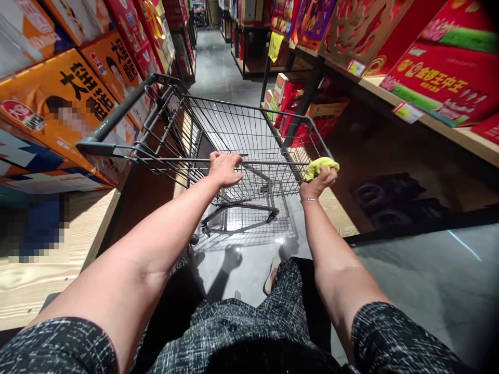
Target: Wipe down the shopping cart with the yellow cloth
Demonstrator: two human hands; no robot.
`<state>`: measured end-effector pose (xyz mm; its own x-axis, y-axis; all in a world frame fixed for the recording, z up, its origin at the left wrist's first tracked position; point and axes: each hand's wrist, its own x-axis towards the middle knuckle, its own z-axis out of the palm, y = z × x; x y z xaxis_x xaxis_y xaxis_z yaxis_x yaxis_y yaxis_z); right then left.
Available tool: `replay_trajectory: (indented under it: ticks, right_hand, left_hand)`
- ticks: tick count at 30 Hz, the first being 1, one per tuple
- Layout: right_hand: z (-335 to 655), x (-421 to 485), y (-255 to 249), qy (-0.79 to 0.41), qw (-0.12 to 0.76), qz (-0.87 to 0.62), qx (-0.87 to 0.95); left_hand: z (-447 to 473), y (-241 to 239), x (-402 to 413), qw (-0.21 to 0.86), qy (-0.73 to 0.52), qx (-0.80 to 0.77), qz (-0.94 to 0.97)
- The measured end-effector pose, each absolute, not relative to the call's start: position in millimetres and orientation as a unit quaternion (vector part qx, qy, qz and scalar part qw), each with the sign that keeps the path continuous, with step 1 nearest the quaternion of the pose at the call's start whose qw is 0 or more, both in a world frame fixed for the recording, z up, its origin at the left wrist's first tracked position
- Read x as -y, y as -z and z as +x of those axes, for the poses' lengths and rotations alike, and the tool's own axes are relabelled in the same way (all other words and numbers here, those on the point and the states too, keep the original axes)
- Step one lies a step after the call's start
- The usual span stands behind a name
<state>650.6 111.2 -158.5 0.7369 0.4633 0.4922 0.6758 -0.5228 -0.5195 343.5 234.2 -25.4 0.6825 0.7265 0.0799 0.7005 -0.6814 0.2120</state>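
Gripping the near rim of a wire shopping cart (249, 140) with left hand (225, 169), fingers curled over the top wire near its middle. Pressing a yellow cloth (320, 166) against the rim's right corner with right hand (317, 183), fingers closed around the bunched fabric. Tilted steeply against boxed goods (58, 104) on the left shelf edge, handle (117, 117) up and away. Likely risks: sliding off the polished floor (421, 280) under wiping pressure, scraping cartons, pinching fingertips between wires, dropping the cloth into the basket.
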Motion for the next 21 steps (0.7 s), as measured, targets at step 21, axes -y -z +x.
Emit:
replay_trajectory:
  ticks: [21]
  right_hand:
    - [684.9,-99.9,126.0,0.199,0.555,-0.762,0.269]
  left_hand:
    - [342.6,25.4,-226.3,0.078,-0.091,-0.387,0.914]
